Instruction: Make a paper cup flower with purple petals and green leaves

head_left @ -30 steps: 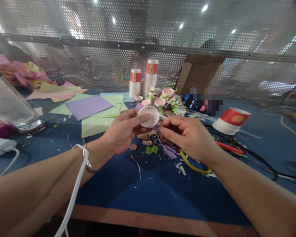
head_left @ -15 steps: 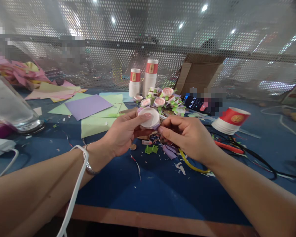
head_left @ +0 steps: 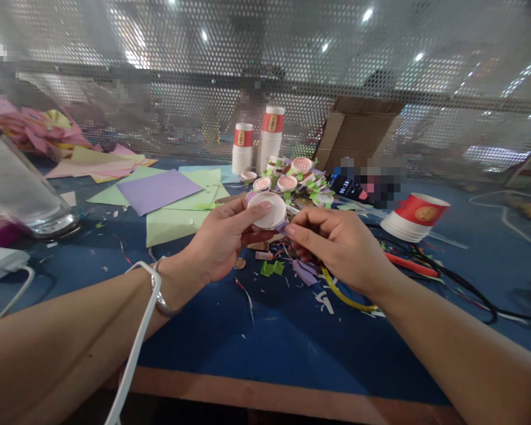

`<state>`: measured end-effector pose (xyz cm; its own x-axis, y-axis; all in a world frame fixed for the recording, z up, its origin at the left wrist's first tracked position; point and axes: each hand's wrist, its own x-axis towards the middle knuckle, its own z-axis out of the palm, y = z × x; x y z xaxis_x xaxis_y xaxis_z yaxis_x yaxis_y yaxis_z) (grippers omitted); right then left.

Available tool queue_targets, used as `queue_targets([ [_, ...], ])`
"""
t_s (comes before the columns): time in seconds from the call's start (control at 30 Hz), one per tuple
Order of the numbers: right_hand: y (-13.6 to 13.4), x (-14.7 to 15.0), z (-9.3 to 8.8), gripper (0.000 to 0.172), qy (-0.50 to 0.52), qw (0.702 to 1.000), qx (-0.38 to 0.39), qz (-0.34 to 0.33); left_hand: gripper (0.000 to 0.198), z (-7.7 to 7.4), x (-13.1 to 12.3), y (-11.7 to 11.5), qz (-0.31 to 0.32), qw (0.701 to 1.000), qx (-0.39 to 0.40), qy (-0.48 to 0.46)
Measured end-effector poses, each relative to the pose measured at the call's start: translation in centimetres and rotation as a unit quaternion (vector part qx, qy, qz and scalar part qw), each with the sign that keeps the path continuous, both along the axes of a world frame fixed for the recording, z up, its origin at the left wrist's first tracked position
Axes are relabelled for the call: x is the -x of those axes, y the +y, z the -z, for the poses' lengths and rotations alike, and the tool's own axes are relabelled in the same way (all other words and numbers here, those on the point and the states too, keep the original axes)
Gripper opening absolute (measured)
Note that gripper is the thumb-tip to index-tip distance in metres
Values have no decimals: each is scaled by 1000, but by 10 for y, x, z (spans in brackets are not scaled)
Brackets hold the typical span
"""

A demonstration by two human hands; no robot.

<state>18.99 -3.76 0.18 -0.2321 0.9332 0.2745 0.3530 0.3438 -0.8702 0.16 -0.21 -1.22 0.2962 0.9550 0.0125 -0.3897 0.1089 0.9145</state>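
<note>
My left hand (head_left: 223, 236) grips a round white paper disc (head_left: 268, 211), its thumb lying across the face. The disc looks like a cut-off cup bottom and is tilted toward me. At its lower right edge, my right hand (head_left: 331, 239) pinches a small purple paper piece (head_left: 282, 227) between thumb and finger. Just behind the hands rises a heap of round cup-bottom pieces (head_left: 287, 183) with pink print and green and purple paper tabs. Below the hands lie green paper scraps (head_left: 272, 268) and purple paper strips (head_left: 305, 273).
Coloured paper sheets (head_left: 159, 192) lie at left, beside a glass of water (head_left: 22, 183). Stacked paper cups (head_left: 272, 136) stand behind the heap. A tilted cup stack (head_left: 416, 217), a phone (head_left: 347, 186), black cable and red-and-yellow handles (head_left: 345, 300) are at right. A white cable (head_left: 137, 342) crosses my left wrist.
The hands stay in nearly the same place around the disc. My right fingertips have shifted slightly at the purple paper on its edge.
</note>
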Motion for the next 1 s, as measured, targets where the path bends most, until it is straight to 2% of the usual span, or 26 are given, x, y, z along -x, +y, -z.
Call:
queue_targets([
  [0.27,0,0,0,28,32,999,17,-10,18,3,-2,-3,-14,999,-48,-10],
  [0.47,2,-1,2,29,36,999,22,-14,24,2,-4,-8,-17,999,-45,15],
  [0.73,1,0,2,23,49,998,24,-16,20,2,-6,-9,-28,998,-55,-12],
  [1.0,2,0,5,26,58,997,42,-3,17,2,-6,-10,-8,1000,10,-4],
])
